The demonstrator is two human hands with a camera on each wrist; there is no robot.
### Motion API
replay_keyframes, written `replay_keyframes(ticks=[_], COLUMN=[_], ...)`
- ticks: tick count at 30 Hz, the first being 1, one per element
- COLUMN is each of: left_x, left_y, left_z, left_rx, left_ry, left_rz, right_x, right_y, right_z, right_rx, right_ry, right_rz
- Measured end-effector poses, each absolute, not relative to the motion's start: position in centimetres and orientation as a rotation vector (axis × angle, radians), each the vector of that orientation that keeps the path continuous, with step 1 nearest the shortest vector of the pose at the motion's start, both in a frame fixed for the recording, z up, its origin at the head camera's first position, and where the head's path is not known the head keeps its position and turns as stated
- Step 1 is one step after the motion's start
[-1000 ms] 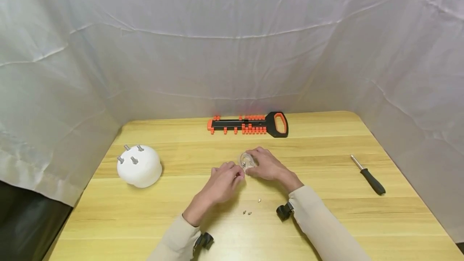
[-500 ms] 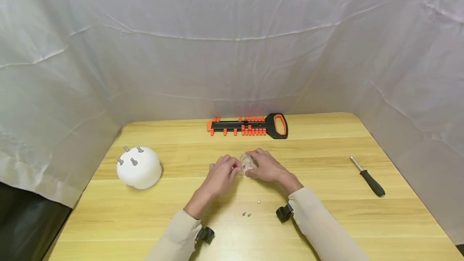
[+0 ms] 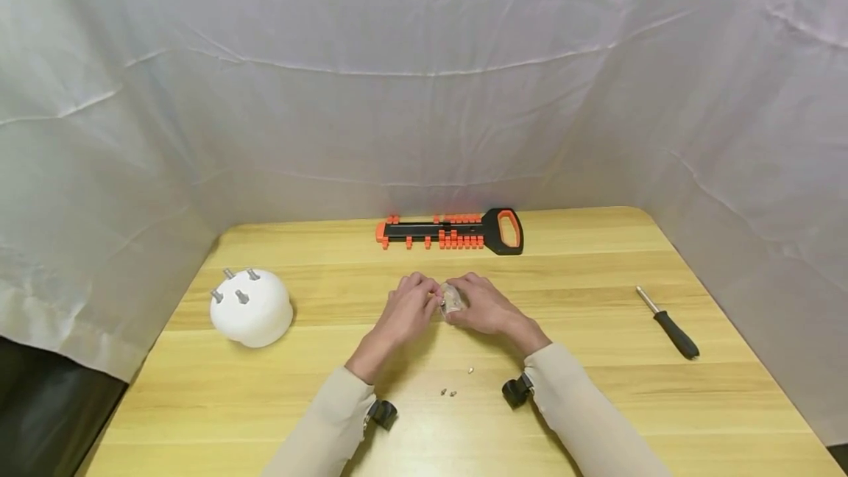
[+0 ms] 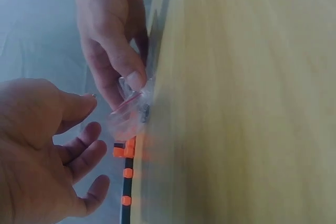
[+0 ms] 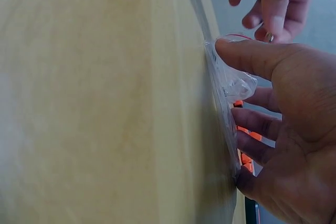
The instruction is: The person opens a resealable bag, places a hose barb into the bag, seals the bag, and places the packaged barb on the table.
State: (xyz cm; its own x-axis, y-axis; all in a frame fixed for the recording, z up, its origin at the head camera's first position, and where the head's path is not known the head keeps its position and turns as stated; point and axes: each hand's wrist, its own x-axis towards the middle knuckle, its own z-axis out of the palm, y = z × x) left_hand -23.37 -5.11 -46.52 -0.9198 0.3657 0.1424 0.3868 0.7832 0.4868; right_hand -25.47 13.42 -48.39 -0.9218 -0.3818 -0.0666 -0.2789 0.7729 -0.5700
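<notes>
My right hand (image 3: pixel 486 304) holds a small clear plastic zip bag (image 5: pixel 236 80) by its edge, thumb on one side and fingers on the other. A red line runs along the bag's mouth, and a few dark metal bits show inside in the left wrist view. Close to the bag's left side, my left hand (image 3: pixel 407 308) pinches a tiny shiny metal piece (image 5: pixel 269 38) between thumb and finger. Several similar small metal pieces (image 3: pixel 448 392) lie on the wooden table (image 3: pixel 563 418) between the forearms.
At the left stands a white rounded body (image 3: pixel 255 319) with several metal studs on top. A black and orange socket rail (image 3: pixel 424 230) with a loop handle lies at the back. To the right is a black-handled driver (image 3: pixel 676 333). Grey sheeting (image 3: pixel 424 124) hangs behind.
My left hand has shifted slightly away from me, beside the bag's mouth. The bag's round opening has narrowed and tilted in my right hand, which has hardly moved.
</notes>
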Motion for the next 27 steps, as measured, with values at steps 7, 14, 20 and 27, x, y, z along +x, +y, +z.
replay_keyframes(ticks=[7,14,20,27], left_x=[-24.1,-24.1,-23.8,-23.0], left_y=[-4.8,-5.0,-5.4,-5.8], left_z=[-46.8,-46.8,-46.5,-45.7], left_rx=[-0.584,-0.573,-0.569,-0.643], left_ry=[-2.981,-2.981,-2.951,-2.905], left_rz=[-0.765,-0.745,-0.780,-0.850], right_x=[-25.4,-25.3,-25.4,-25.4], right_y=[13.0,12.8,13.0,13.3], right_z=[-48.4,-48.2,-48.3,-48.4], right_rx=[-0.534,-0.525,-0.516,-0.503], right_ry=[2.774,2.769,2.776,2.786], right_rz=[-0.857,-0.860,-0.850,-0.856])
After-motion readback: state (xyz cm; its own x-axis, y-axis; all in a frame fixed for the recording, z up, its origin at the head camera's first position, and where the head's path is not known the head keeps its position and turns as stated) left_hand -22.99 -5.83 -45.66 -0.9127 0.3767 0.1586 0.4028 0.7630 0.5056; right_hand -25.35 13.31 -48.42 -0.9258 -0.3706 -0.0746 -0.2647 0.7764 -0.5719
